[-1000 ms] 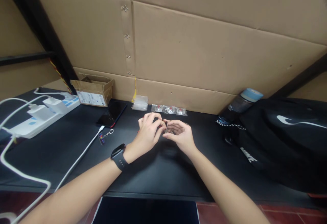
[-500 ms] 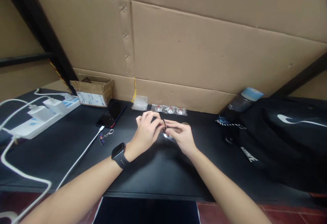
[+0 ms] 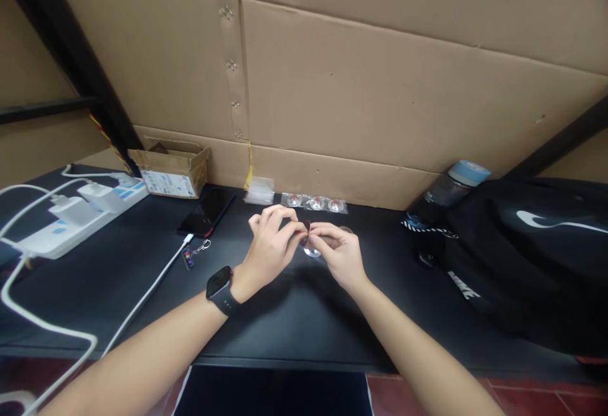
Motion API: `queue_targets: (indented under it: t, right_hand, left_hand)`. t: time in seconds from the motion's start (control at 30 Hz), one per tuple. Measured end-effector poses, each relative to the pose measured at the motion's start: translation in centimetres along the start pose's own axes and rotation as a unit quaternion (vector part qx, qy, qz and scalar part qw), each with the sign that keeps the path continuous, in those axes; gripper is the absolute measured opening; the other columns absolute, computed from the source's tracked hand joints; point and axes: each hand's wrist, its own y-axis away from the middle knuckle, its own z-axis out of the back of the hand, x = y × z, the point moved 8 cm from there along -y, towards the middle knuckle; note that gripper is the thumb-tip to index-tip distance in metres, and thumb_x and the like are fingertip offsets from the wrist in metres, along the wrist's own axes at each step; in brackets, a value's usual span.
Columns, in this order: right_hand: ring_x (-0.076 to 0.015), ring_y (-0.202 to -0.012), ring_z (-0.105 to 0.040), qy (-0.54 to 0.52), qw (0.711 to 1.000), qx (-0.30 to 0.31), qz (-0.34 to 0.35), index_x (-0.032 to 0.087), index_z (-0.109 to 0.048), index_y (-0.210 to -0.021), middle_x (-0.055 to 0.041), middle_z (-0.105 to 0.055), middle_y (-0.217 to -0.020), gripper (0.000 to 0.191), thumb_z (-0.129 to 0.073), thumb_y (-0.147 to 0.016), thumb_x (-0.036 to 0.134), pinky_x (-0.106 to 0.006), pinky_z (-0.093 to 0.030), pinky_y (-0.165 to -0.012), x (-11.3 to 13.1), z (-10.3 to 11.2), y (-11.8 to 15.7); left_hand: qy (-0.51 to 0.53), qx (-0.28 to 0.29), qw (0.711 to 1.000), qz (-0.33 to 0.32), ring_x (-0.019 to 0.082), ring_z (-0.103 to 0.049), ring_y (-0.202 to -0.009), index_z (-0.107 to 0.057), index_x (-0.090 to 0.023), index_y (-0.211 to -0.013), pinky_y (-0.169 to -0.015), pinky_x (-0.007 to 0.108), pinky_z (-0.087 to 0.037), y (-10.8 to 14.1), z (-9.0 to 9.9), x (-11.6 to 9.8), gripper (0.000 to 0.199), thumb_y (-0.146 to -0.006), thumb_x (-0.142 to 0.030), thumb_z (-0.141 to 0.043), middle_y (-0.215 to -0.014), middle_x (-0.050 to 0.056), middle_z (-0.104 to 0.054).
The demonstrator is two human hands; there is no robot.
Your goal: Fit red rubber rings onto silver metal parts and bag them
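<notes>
My left hand [image 3: 274, 237] and my right hand [image 3: 339, 252] meet over the black table, fingertips pinched around a thin round disc [image 3: 308, 228] turned nearly edge-on. Its face looks dark with some red; its exact kind does not show. Beneath the fingers a shiny silver round piece [image 3: 312, 252] rests on the table, partly covered by my right hand. Another round edge [image 3: 348, 230] peeks out behind my right knuckles. Beyond my hands lie three round shiny pieces with red marks [image 3: 315, 203], in clear wrappers in a row. A small stack of clear plastic sleeves [image 3: 259, 191] sits left of them.
On the left are a power strip [image 3: 50, 239] with white cables, an open cardboard box [image 3: 171, 172], a phone [image 3: 207, 212] and a keychain [image 3: 189, 256]. A bottle [image 3: 441, 194] leans by a black bag [image 3: 527, 264] on the right. A cardboard wall [image 3: 403, 87] stands behind.
The disc is tilted slightly differently between my fingertips, and a little more of its dark face shows. Both hands stay in nearly the same place.
</notes>
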Motion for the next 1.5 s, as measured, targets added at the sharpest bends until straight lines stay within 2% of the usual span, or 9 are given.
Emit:
queue_targets:
  t: [0.17, 0.33, 0.6, 0.7, 0.8, 0.93, 1.07, 1.23, 1.5]
  right_hand:
    - [-0.0209, -0.082, -0.073, 0.017, 1.000, 0.004, 0.019, 0.022, -0.079, -0.088, -0.0080, -0.069, -0.111, 0.014, -0.078, -0.082, 0.035, -0.040, -0.066, -0.081, 0.2, -0.1, 0.2]
    - [-0.0177, -0.076, -0.070, 0.032, 0.999, 0.021, 0.022, 0.022, -0.074, -0.089, -0.0086, -0.063, -0.113, 0.015, -0.073, -0.086, 0.036, -0.036, -0.066, -0.070, 0.5, -0.4, 0.3]
    - [-0.0170, -0.094, -0.060, 0.180, 0.977, 0.069, 0.096, 0.020, -0.067, -0.090, -0.0082, -0.051, -0.114, 0.009, -0.063, -0.091, 0.028, -0.027, -0.057, -0.074, 1.8, -0.3, -0.1]
    - [-0.0157, -0.091, -0.059, 0.168, 0.979, 0.084, 0.081, 0.020, -0.065, -0.090, -0.0078, -0.048, -0.116, 0.010, -0.062, -0.092, 0.029, -0.027, -0.056, -0.074, 1.5, -0.2, -0.3]
    - [-0.0143, -0.087, -0.057, 0.143, 0.984, 0.092, 0.062, 0.020, -0.064, -0.089, -0.0075, -0.046, -0.117, 0.012, -0.062, -0.093, 0.032, -0.026, -0.055, -0.072, 1.1, -0.2, -0.3]
    - [-0.0149, -0.089, -0.057, 0.105, 0.989, 0.097, 0.046, 0.020, -0.063, -0.089, -0.0067, -0.046, -0.116, 0.016, -0.062, -0.093, 0.035, -0.027, -0.054, -0.074, 0.7, -0.3, -0.3]
    - [-0.0168, -0.096, -0.057, 0.086, 0.989, 0.116, 0.032, 0.021, -0.063, -0.091, -0.0074, -0.044, -0.118, 0.017, -0.062, -0.093, 0.037, -0.029, -0.055, -0.077, 0.3, -0.5, -0.3]
    - [-0.0185, -0.102, -0.055, 0.106, 0.984, 0.132, 0.048, 0.020, -0.066, -0.091, -0.0081, -0.044, -0.119, 0.017, -0.064, -0.093, 0.037, -0.031, -0.054, -0.084, 0.9, -0.5, -0.4]
    - [-0.0185, -0.103, -0.055, 0.097, 0.985, 0.138, 0.048, 0.021, -0.066, -0.090, -0.0080, -0.043, -0.121, 0.016, -0.065, -0.092, 0.036, -0.032, -0.052, -0.086, 1.1, 0.2, -0.7]
  left_hand:
    - [-0.003, 0.010, 1.000, -0.006, 0.028, -0.051, -0.117, -0.069, -0.024, -0.092, -0.090, 0.045, -0.028, 0.0, -0.2, 0.1, 0.012, -0.097, -0.024, -0.058, -0.109, 0.009, -0.066]
    - [0.001, 0.015, 1.000, -0.019, 0.028, -0.051, -0.117, -0.069, -0.024, -0.092, -0.089, 0.045, -0.028, 0.0, -0.2, -0.1, 0.011, -0.096, -0.023, -0.058, -0.110, 0.008, -0.066]
    - [0.031, 0.042, 0.998, -0.022, 0.027, -0.052, -0.116, -0.069, -0.024, -0.093, -0.091, 0.043, -0.030, -0.1, -0.7, 0.0, 0.010, -0.096, -0.026, -0.059, -0.107, 0.007, -0.065]
    - [0.056, 0.060, 0.997, -0.013, 0.026, -0.053, -0.116, -0.067, -0.024, -0.095, -0.092, 0.042, -0.031, -0.3, -0.7, 0.2, 0.013, -0.098, -0.028, -0.056, -0.109, 0.007, -0.065]
    - [0.107, 0.090, 0.990, -0.011, 0.025, -0.053, -0.118, -0.063, -0.023, -0.109, -0.095, 0.040, -0.034, -0.5, -0.6, 0.3, 0.017, -0.098, -0.030, -0.053, -0.118, 0.008, -0.063]
    - [0.138, 0.141, 0.978, -0.063, 0.028, -0.051, -0.126, -0.056, -0.024, -0.130, -0.099, 0.041, -0.033, -0.5, -0.7, -0.2, 0.049, -0.085, -0.037, -0.069, -0.133, 0.008, -0.060]
    - [0.124, 0.129, 0.982, -0.059, 0.026, -0.054, -0.123, -0.062, -0.028, -0.122, -0.098, 0.040, -0.031, -0.5, -0.7, 0.3, 0.038, -0.087, -0.039, -0.071, -0.125, 0.005, -0.068]
    - [0.131, 0.137, 0.981, -0.038, 0.027, -0.057, -0.120, -0.065, -0.026, -0.120, -0.093, 0.040, -0.032, -0.6, -1.0, 0.6, 0.052, -0.079, -0.054, -0.077, -0.119, 0.006, -0.072]
    - [0.129, 0.134, 0.983, 0.005, 0.027, -0.058, -0.119, -0.067, -0.026, -0.117, -0.094, 0.039, -0.033, -0.8, -0.9, 1.7, 0.052, -0.077, -0.057, -0.077, -0.120, 0.007, -0.070]
